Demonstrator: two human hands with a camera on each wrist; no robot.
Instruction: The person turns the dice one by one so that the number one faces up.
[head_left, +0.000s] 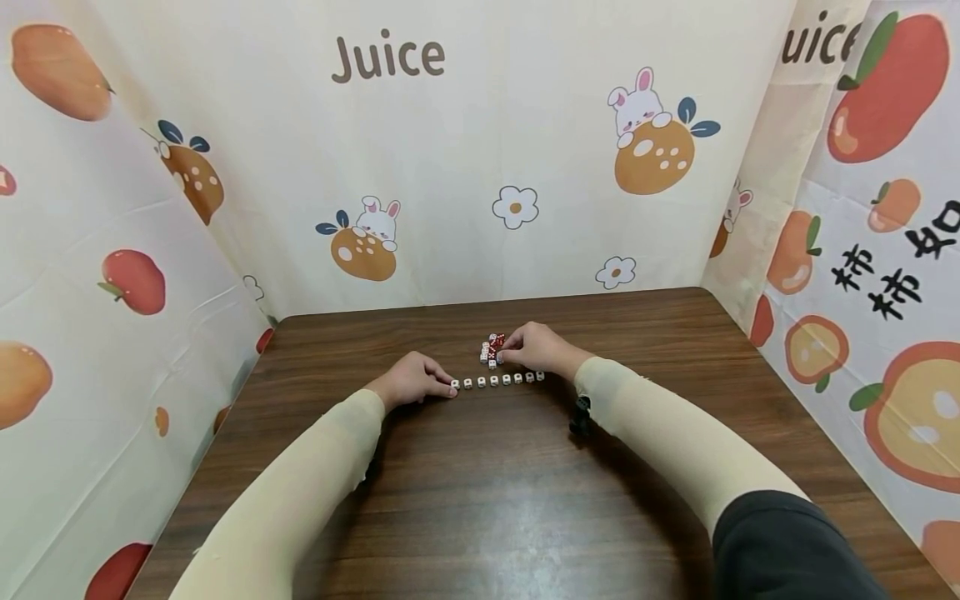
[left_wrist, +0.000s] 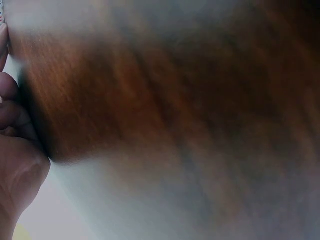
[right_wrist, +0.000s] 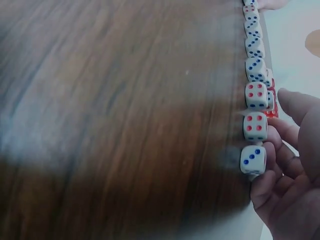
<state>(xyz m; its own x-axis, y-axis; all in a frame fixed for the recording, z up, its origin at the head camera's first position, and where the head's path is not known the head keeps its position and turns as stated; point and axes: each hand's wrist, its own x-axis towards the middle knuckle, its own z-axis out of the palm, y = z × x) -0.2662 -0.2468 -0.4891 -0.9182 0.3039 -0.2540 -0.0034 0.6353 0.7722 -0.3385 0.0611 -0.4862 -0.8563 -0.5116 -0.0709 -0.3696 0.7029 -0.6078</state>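
Observation:
Several white dice form a row across the table, with a white die [head_left: 494, 381] near its middle. My left hand [head_left: 415, 379] is at the row's left end, thumb and forefinger pinching the end die [head_left: 454, 384]. Behind the row lies a small cluster of white and red dice, a red die [head_left: 492, 352] among them. My right hand [head_left: 542, 347] reaches over to the cluster's right side and pinches a white die [head_left: 500, 358] at its fingertips. In the right wrist view, the row's near die [right_wrist: 253, 160] shows three blue pips, and the curled fingers [right_wrist: 287, 155] are behind the row.
The dark wooden table [head_left: 480, 483] carries the dice. A printed cloth backdrop [head_left: 465, 150] rises behind its far edge, with more cloth at the left and right sides. A small black object [head_left: 581, 417] hangs at the right wrist.

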